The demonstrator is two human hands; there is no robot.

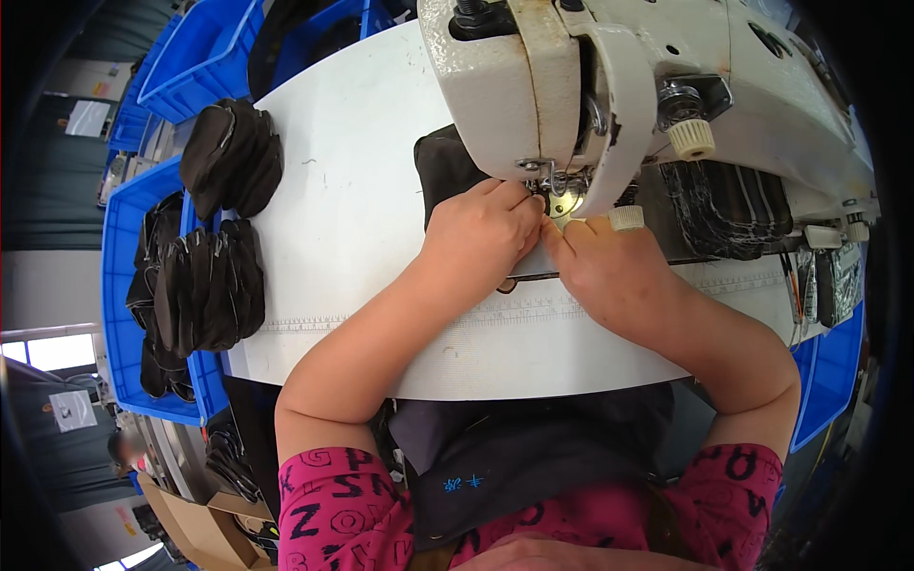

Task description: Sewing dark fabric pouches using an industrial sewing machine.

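Observation:
A black fabric piece [444, 169] lies on the white sewing table, partly beneath the head of a cream sewing machine [514, 90]. My left hand [484, 231] is closed on that piece beside the needle area, its fingers bent and its knuckles up. Close to its fingertips, my right hand [614, 276] has thumb and forefinger pinched together in front of the metal needle plate [564, 203]. What the right fingers hold is hidden. The two hands nearly meet below the presser foot, and they cover most of the fabric there.
Stacked black fabric pieces [728, 209] lie under the machine arm at right. More bundles [231, 157] sit at the table's left edge, some in a blue crate [119, 257]. A printed ruler strip [533, 309] crosses the white tabletop [352, 124]. Small tools [792, 285] lie at far right.

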